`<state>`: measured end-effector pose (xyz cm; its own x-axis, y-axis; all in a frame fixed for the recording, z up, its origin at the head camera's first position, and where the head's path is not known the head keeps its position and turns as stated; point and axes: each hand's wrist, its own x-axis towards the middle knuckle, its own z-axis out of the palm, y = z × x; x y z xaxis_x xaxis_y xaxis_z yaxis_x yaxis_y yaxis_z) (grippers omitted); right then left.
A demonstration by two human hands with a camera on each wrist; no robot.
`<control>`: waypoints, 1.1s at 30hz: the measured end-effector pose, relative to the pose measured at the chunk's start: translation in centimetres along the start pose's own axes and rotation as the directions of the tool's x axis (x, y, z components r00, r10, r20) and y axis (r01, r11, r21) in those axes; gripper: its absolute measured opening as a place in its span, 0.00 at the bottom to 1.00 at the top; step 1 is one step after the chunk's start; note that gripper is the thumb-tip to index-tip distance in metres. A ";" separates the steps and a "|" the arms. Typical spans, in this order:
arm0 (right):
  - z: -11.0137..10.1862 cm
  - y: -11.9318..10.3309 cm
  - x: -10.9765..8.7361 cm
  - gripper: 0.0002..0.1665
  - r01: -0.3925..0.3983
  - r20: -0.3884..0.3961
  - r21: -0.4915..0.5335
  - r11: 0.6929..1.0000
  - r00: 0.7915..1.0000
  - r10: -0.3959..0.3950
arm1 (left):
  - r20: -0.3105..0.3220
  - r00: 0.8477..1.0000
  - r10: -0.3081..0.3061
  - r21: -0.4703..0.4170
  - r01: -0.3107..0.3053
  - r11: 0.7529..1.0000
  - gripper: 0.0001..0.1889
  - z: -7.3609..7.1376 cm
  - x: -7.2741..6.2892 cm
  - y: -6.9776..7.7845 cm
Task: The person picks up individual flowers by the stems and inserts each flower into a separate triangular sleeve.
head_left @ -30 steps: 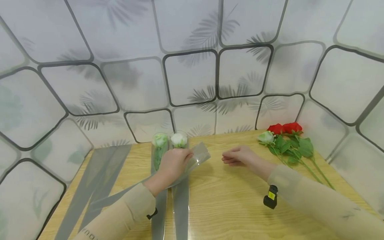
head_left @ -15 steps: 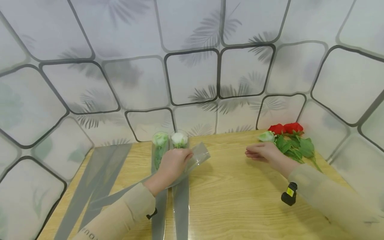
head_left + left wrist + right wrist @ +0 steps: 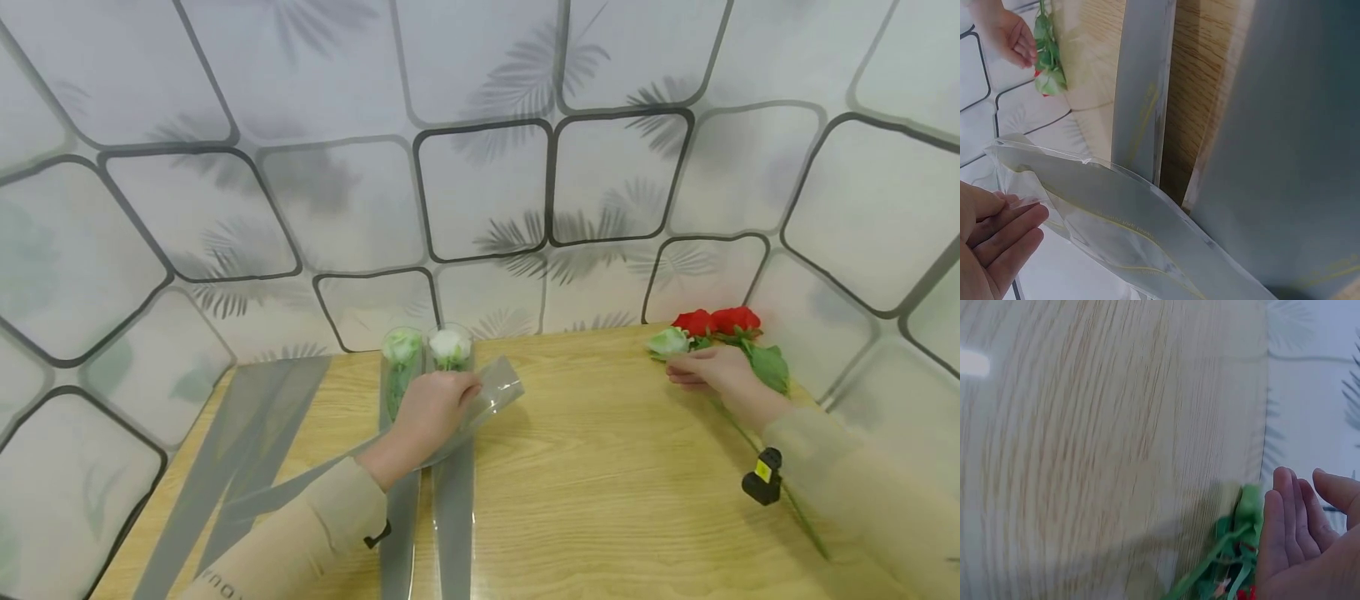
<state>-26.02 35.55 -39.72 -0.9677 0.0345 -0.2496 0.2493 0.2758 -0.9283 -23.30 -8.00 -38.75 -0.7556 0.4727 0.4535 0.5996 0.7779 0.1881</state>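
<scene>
My left hand [image 3: 435, 408] pinches the mouth of a clear-and-grey plastic flower sleeve [image 3: 500, 387] between thumb and fingers; the sleeve [image 3: 1104, 200] bulges slightly in the left wrist view. Over at the right, my right hand [image 3: 722, 379] hovers beside a pale green artificial rose [image 3: 668, 342]. In the right wrist view this hand [image 3: 1304, 544] has its fingers extended and the thumb apart, holding nothing. Two red roses [image 3: 735, 320] lie just behind, their leaves and stems partly hidden by my hand.
A sleeved green rose [image 3: 402, 346] and a sleeved white rose [image 3: 450, 346] lie side by side left of centre. More flat grey sleeves [image 3: 251, 425] are spread at the left of the wooden table [image 3: 585, 483]. Patterned walls stand behind and at both sides.
My right hand has moved right from mid-table to the pale green rose, now covering some leaves. My left hand has stayed in place, still pinching the sleeve.
</scene>
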 end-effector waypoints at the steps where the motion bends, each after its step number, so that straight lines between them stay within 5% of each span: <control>1: -0.4 0.2 0.1 0.33 0.004 -0.012 -0.018 1.000 1.000 -0.005 | 0.001 1.000 0.001 0.002 -0.001 1.000 0.05 0.0 0.0 0.0; 19: -2.8 2.2 1.6 0.30 0.008 -0.152 -0.254 0.967 0.987 -0.048 | 0.013 1.000 0.016 0.001 -0.017 1.000 0.06 0.3 -0.3 -0.3; 23: -2.8 2.6 2.2 0.28 0.005 -0.203 -0.395 0.919 0.975 -0.093 | 0.003 1.000 0.020 0.004 -0.020 1.000 0.05 0.3 -0.4 -0.3; 33: -2.2 2.4 2.5 0.21 0.015 -0.230 -0.695 0.719 0.942 -0.242 | 0.017 1.000 0.017 0.010 -0.017 1.000 0.04 0.1 -0.4 -0.4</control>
<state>-27.91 38.42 -42.00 -0.9809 0.1871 0.0531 0.1393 0.8663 -0.4797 -23.20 -8.44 -39.12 -0.7499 0.4925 0.4416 0.6096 0.7738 0.1722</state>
